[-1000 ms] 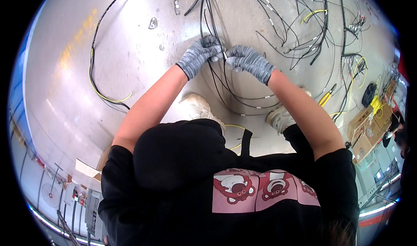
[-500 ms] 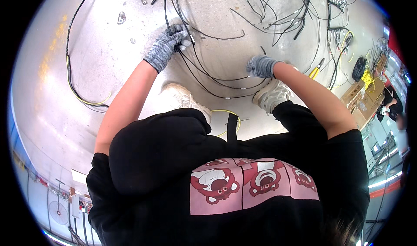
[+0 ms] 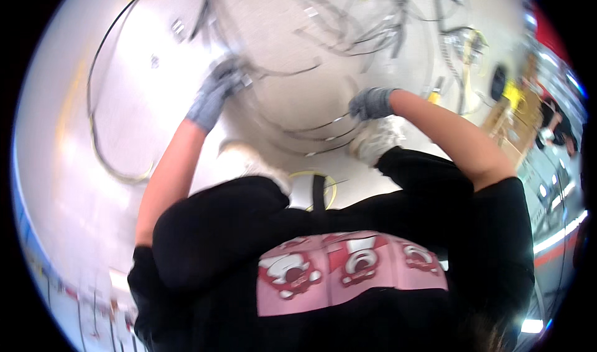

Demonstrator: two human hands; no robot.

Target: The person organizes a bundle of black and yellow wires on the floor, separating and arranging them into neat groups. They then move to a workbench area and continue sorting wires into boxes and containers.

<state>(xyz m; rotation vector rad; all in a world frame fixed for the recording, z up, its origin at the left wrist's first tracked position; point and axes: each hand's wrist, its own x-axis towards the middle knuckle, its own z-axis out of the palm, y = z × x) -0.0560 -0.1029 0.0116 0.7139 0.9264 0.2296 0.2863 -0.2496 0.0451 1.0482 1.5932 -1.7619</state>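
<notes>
Motion blurs the picture. My left hand [image 3: 219, 91], in a grey knitted glove, is closed around a bundle of thin black cables near where they fan out. Several of these black cables [image 3: 314, 128] curve from it across the floor in front of my shoes, with small white markers on them. One reaches the fingers of my gloved right hand [image 3: 374, 103], which is closed on it; its end is hidden or smeared. A loose black cable end [image 3: 292, 72] lies between the hands.
More black cables [image 3: 398, 29] spread over the pale floor at the far side. On the left runs a long looped cable [image 3: 91, 109]. A yellow-handled tool [image 3: 435, 95] lies to the right. Beyond are cardboard boxes [image 3: 513, 131], a yellow coil [image 3: 513, 95] and another person [image 3: 558, 128].
The view has shifted and blurred. My left hand appears slightly lower and further left, still on the cables. My right hand stays near the cable, its fingers curled.
</notes>
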